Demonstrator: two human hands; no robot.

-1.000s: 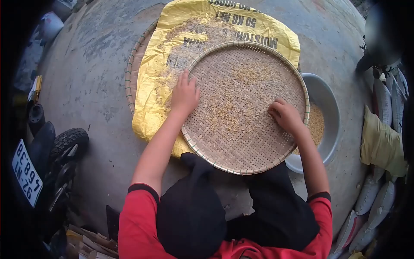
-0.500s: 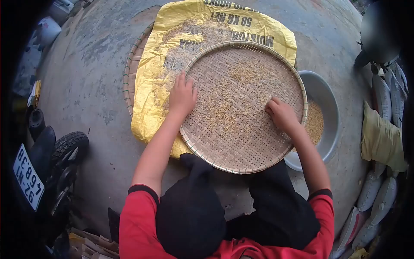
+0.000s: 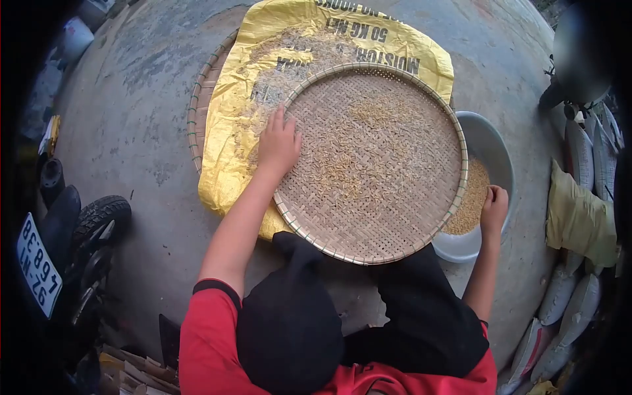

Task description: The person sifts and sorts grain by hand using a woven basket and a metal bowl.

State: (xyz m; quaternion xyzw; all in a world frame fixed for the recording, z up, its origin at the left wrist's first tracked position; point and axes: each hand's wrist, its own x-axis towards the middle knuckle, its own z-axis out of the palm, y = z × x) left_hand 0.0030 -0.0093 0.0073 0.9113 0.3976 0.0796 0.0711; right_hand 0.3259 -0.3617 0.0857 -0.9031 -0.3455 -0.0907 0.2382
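A round woven bamboo tray (image 3: 368, 230) with scattered unhusked grains (image 3: 345, 178) on it rests over my knees. My left hand (image 3: 279, 146) lies across the tray's left rim, its fingers stretched out. My right hand (image 3: 495, 207) is above the right side of a grey metal basin (image 3: 501, 158), apart from the tray. Its fingers are closed together; whatever is in them is hidden or too small to make out. Inside the basin is a heap of golden grain (image 3: 471, 204), partly covered by the tray.
Under the tray lies a yellow printed sack (image 3: 224, 151) strewn with husks, over another woven tray (image 3: 201, 108). A motorbike wheel (image 3: 102, 224) and licence plate (image 3: 39, 266) are at left. Filled sacks (image 3: 569, 316) line the right side.
My right hand has left the tray's surface and moved right, over the basin. My left hand stays on the rim.
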